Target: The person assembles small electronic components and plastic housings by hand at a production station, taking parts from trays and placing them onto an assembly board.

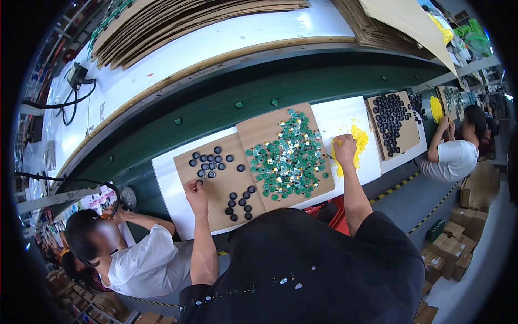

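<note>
My left hand (196, 195) is pinched round a small black round cap (199, 182) over the left cardboard sheet (186, 167). More black caps (208, 162) sit on that sheet in two loose groups, one farther off and one closer to me. At the right, my right hand (344, 148) is closed at a heap of small yellow pieces (358, 141) on the white board (337, 110). What its fingers hold is too small to make out. Between my hands, a second cardboard sheet (253, 129) carries a spread of green circuit boards (288, 156) with white and clear parts.
A green conveyor belt (216, 116) runs beyond the boards, bearing several spaced green pieces. Flat cardboard (189, 24) is stacked on the white shelf past it. Co-workers sit at my left (145, 259) and right (453, 156). Another sheet of black caps (391, 119) lies to the right.
</note>
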Motion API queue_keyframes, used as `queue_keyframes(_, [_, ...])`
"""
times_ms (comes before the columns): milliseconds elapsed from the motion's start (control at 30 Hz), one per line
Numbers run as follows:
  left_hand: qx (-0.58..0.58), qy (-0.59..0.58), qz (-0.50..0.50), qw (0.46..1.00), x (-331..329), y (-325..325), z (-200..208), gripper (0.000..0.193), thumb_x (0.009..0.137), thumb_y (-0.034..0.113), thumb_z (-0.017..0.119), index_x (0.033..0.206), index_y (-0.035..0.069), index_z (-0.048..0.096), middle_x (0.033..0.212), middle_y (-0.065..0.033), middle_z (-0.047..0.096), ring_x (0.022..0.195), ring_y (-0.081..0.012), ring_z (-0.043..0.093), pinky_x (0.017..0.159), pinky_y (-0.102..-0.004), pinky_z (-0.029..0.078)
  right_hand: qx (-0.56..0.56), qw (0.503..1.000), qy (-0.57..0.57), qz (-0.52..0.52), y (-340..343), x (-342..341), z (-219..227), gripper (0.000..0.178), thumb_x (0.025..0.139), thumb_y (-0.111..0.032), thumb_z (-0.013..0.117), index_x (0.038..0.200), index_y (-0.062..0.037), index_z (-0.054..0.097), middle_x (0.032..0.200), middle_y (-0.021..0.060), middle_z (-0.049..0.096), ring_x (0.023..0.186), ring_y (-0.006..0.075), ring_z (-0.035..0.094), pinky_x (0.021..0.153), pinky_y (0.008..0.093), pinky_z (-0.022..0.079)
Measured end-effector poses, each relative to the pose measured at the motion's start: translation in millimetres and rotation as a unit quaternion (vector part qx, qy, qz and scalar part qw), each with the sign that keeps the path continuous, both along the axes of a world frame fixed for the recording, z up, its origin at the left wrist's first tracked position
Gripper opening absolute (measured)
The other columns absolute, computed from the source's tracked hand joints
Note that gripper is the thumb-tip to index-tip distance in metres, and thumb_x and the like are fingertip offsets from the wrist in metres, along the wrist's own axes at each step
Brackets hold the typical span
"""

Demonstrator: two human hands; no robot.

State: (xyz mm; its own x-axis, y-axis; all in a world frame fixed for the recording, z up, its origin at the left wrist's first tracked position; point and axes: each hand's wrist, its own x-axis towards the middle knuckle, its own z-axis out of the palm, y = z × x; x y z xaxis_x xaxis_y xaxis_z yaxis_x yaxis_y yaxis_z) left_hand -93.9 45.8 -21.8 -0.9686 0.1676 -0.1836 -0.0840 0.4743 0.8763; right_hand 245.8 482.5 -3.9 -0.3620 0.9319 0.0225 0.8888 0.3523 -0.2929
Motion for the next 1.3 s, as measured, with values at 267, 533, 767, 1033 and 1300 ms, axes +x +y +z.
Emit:
queue_keyframes(267, [0.114,-0.174,-0.036,0.977,77.8,35.6,74.7,0.023,0.098,0.003,0.052,0.118,0.003,0.062,0.094,-0.0065,0.061,0.072,-0.0119,0.055,0.066,-0.0249,0.048,0.050,0.995,-0.074,-0.038,0.6,-27.4,-7.8,0.018,0.084,-0.016,0.063,0.093,-0.0048,0.074,0.113,0.0111,0.060,0.103,0.0336,0.052,0.089,0.0450,0.044])
queue_keyframes(533, [0.312,-0.288,0.019,0.905,108.2,69.0,150.4,0.033,0.101,0.004,0.052,0.133,-0.001,0.057,0.111,-0.0127,0.067,0.084,-0.0164,0.064,0.079,-0.0277,0.054,0.132,0.970,-0.197,0.048,-0.1,-41.9,-0.6,0.017,0.083,-0.010,0.059,0.082,-0.0049,0.075,0.106,0.0115,0.062,0.097,0.0312,0.051,0.087,0.0446,0.039])
queue_keyframes(767, [0.414,-0.280,-0.079,0.862,113.6,79.7,198.8,0.035,0.103,0.009,0.053,0.136,-0.002,0.053,0.117,-0.0165,0.065,0.093,-0.0201,0.067,0.088,-0.0306,0.056,0.117,0.961,-0.233,0.088,12.3,-35.7,-0.6,0.015,0.082,-0.009,0.061,0.085,-0.0054,0.075,0.110,0.0115,0.061,0.098,0.0304,0.052,0.088,0.0451,0.040])
queue_keyframes(1033, [0.496,-0.319,-0.106,0.801,117.6,81.3,229.4,0.033,0.102,0.008,0.053,0.135,0.000,0.054,0.122,-0.0189,0.063,0.097,-0.0214,0.066,0.089,-0.0333,0.055,-0.058,0.975,0.196,0.089,-32.2,-78.6,76.2,0.009,0.081,-0.008,0.066,0.086,-0.0030,0.071,0.117,0.0130,0.059,0.108,0.0314,0.054,0.095,0.0447,0.044])
queue_keyframes(1300, [0.454,-0.254,-0.156,0.840,125.7,95.7,252.8,0.039,0.095,-0.001,0.061,0.133,0.000,0.055,0.125,-0.0195,0.064,0.102,-0.0210,0.066,0.092,-0.0308,0.054,-0.419,0.717,0.462,0.311,-162.1,-125.5,217.8,0.004,0.086,-0.009,0.067,0.087,-0.0047,0.067,0.130,0.0116,0.054,0.120,0.0248,0.048,0.097,0.0352,0.038])
